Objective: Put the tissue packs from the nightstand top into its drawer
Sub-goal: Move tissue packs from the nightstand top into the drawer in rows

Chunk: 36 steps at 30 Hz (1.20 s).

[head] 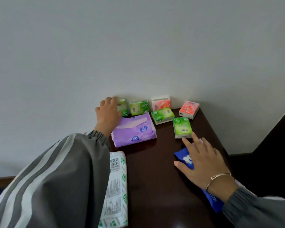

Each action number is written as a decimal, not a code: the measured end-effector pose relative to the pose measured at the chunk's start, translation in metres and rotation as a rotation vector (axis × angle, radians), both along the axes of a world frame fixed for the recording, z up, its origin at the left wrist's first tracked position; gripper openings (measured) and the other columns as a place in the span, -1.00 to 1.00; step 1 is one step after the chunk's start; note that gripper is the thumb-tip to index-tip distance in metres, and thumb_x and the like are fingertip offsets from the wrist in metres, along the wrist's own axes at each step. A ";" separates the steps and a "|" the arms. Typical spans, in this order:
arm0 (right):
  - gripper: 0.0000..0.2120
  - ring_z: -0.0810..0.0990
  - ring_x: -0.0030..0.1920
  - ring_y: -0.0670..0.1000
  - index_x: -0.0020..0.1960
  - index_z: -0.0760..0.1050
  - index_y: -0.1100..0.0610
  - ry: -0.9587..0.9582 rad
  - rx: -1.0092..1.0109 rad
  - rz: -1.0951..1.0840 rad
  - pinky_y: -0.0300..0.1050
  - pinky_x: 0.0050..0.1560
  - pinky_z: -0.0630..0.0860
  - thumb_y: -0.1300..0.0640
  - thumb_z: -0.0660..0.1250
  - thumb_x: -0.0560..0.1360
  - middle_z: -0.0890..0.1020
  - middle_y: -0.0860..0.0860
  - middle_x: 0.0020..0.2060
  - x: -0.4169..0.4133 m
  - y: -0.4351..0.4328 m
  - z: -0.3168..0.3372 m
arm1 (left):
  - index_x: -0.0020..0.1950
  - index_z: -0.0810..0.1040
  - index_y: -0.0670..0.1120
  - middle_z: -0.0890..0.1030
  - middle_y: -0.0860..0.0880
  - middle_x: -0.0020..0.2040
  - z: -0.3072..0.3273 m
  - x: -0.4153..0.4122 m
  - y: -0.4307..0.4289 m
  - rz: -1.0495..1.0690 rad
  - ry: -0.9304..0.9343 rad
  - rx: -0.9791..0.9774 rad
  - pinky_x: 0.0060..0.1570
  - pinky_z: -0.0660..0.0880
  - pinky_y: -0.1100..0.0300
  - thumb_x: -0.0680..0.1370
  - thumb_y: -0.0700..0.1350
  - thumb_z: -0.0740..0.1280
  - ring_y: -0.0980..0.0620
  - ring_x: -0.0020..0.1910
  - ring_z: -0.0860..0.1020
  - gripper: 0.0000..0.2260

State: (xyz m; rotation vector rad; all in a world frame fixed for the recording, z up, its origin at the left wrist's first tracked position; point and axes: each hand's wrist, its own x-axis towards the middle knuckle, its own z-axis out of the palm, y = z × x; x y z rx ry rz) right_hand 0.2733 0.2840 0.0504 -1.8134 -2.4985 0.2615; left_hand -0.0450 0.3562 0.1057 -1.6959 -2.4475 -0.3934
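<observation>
Blue pack (181,154) lengthwise toward wall (138,46) under flat right hand (199,163); left hand (108,115) grip round green pack (123,107)

Left hand (108,112) reaches forward, fingers curled; right hand (199,160) lies flat, fingers spread.

1. Against the wall on the dark nightstand top (155,178) stand the leftmost green pack (123,107), with the left hand (108,114) curled over its top, a second green pack (139,107) and a pink-and-white pack (161,103).
2. A pink pack (189,109) lies further right.
3. A middle green pack (162,115) and a near green pack (182,127) lie flat in front.
4. A large purple pack (133,130) lies flat.
5. A large white pack (117,186) lies barcode up at the left edge.
6. A blue pack (183,156) lies under the flat right hand (199,162).
</observation>
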 end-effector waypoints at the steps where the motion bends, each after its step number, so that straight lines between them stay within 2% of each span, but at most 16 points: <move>1: -0.18 -0.14 0.54 0.08 0.51 -0.19 -0.17 0.004 -0.007 -0.001 0.15 0.47 0.06 -0.50 -0.08 0.37 -0.25 -0.11 0.52 0.000 0.000 0.001 | 0.44 0.26 -0.10 0.42 -0.17 0.33 -0.004 -0.003 0.002 0.014 -0.030 -0.008 0.20 0.33 -0.12 0.51 -0.11 0.29 -0.23 0.31 0.35 -0.50; 4: -0.15 -0.21 0.53 0.06 0.51 -0.17 -0.17 0.027 -0.045 -0.011 0.20 0.47 -0.03 -0.53 -0.07 0.34 -0.25 -0.13 0.52 0.002 0.000 0.003 | 0.41 0.27 -0.11 0.44 -0.20 0.27 -0.010 -0.004 0.009 0.036 -0.068 0.011 0.16 0.36 -0.14 0.49 -0.10 0.35 -0.25 0.27 0.37 -0.48; 7: -0.13 -0.21 0.53 0.04 0.50 -0.09 -0.18 0.162 -0.099 -0.073 0.23 0.46 -0.07 -0.53 -0.02 0.29 -0.15 -0.15 0.53 0.004 0.008 0.011 | 0.36 0.31 -0.17 0.38 -0.21 0.26 -0.011 -0.002 0.014 0.025 -0.033 0.050 0.11 0.41 -0.13 0.47 -0.09 0.42 -0.25 0.23 0.38 -0.47; 11: -0.22 -0.03 0.53 0.06 0.49 0.04 -0.08 0.237 0.104 -0.040 0.19 0.47 0.10 -0.38 0.16 0.39 0.06 -0.06 0.52 -0.009 0.048 0.025 | 0.24 0.34 -0.24 0.43 -0.24 0.19 -0.011 -0.001 0.021 -0.018 -0.083 0.124 0.02 0.42 -0.09 0.48 -0.13 0.42 -0.26 0.14 0.43 -0.57; 13: -0.22 0.02 0.52 0.07 0.50 0.03 -0.08 0.230 0.128 0.004 0.18 0.45 0.17 -0.34 0.22 0.41 0.07 -0.03 0.51 -0.022 0.064 0.023 | 0.15 0.33 -0.23 0.51 -0.24 0.09 -0.009 0.001 0.019 -0.039 -0.126 0.138 -0.08 0.39 -0.06 0.49 -0.13 0.41 -0.28 0.03 0.49 -0.64; 15: -0.21 0.02 0.52 0.09 0.51 -0.03 -0.12 0.187 0.076 0.010 0.18 0.43 0.18 -0.35 0.22 0.41 0.02 -0.01 0.52 -0.031 0.072 0.013 | 0.13 0.33 -0.20 0.57 -0.22 -0.01 -0.006 0.002 0.016 -0.076 -0.172 0.203 -0.13 0.36 0.00 0.49 -0.11 0.41 -0.26 -0.08 0.53 -0.65; 18: -0.28 0.11 0.49 0.11 0.50 -0.03 -0.16 0.147 0.045 0.003 0.21 0.42 0.18 -0.34 0.15 0.45 0.00 0.00 0.53 -0.033 0.079 -0.001 | 0.21 0.38 -0.18 0.53 -0.10 -0.04 0.013 0.003 0.015 -0.161 -0.359 0.353 -0.10 0.38 0.06 0.45 -0.08 0.46 -0.12 -0.12 0.48 -0.56; 20: -0.34 0.17 0.47 0.11 0.49 0.04 -0.15 0.174 0.062 0.001 0.21 0.41 0.19 -0.33 0.11 0.47 0.04 0.00 0.52 -0.032 0.081 -0.003 | 0.16 0.49 -0.16 0.54 -0.11 -0.03 0.028 0.008 0.023 -0.244 -0.400 0.291 -0.13 0.33 0.15 0.43 -0.08 0.48 -0.07 -0.09 0.48 -0.64; 22: -0.39 0.20 0.46 0.12 0.47 0.11 -0.13 0.206 0.074 -0.009 0.21 0.40 0.19 -0.32 0.08 0.48 0.08 0.01 0.52 -0.033 0.081 -0.004 | 0.07 0.56 -0.17 0.52 -0.16 0.02 0.036 0.015 0.034 -0.332 -0.288 0.118 -0.07 0.37 0.13 0.43 -0.06 0.49 -0.10 -0.02 0.48 -0.70; 23: -0.41 0.22 0.45 0.12 0.46 0.13 -0.12 0.218 0.080 -0.015 0.20 0.40 0.20 -0.31 0.08 0.49 0.10 0.02 0.51 -0.033 0.081 -0.004 | 0.06 0.57 -0.18 0.50 -0.17 0.07 0.036 0.021 0.038 -0.376 -0.223 0.020 0.02 0.41 0.09 0.42 -0.05 0.49 -0.11 0.03 0.48 -0.69; 25: -0.44 0.26 0.43 0.12 0.45 0.16 -0.10 0.225 0.096 -0.012 0.16 0.39 0.23 -0.27 0.09 0.51 0.13 0.03 0.50 -0.034 0.079 -0.002 | 0.11 0.55 -0.19 0.45 -0.18 0.19 0.030 0.033 0.044 -0.439 -0.138 -0.154 0.14 0.42 0.03 0.43 -0.05 0.48 -0.14 0.13 0.46 -0.65; 26: -0.45 0.28 0.42 0.12 0.45 0.17 -0.08 0.226 0.106 -0.005 0.13 0.38 0.25 -0.24 0.11 0.52 0.15 0.04 0.50 -0.035 0.078 -0.001 | 0.13 0.53 -0.19 0.44 -0.18 0.21 0.026 0.038 0.047 -0.448 -0.109 -0.209 0.13 0.43 0.04 0.43 -0.05 0.46 -0.14 0.14 0.46 -0.64; 30: -0.45 0.32 0.38 0.13 0.45 0.18 -0.04 0.251 0.125 0.003 0.06 0.34 0.31 -0.17 0.17 0.52 0.18 0.07 0.48 -0.035 0.078 0.001 | 0.16 0.45 -0.15 0.45 -0.16 0.17 0.019 0.052 0.055 -0.400 0.003 -0.230 0.00 0.40 0.07 0.45 0.03 0.41 -0.14 0.09 0.47 -0.61; 34: -0.43 0.32 0.36 0.13 0.46 0.17 0.00 0.278 0.123 -0.008 0.05 0.33 0.33 -0.12 0.22 0.51 0.19 0.07 0.47 -0.034 0.077 0.001 | 0.27 0.37 -0.16 0.46 -0.18 0.22 0.016 0.058 0.059 -0.339 0.109 -0.208 0.14 0.39 -0.02 0.46 0.14 0.38 -0.19 0.18 0.44 -0.47; 36: -0.42 0.34 0.34 0.13 0.46 0.17 0.03 0.302 0.124 -0.012 0.03 0.32 0.34 -0.09 0.24 0.50 0.22 0.07 0.45 -0.034 0.077 0.002 | 0.29 0.41 -0.16 0.44 -0.18 0.23 0.016 0.059 0.058 -0.293 0.155 -0.245 0.18 0.36 -0.04 0.47 0.20 0.34 -0.19 0.21 0.42 -0.45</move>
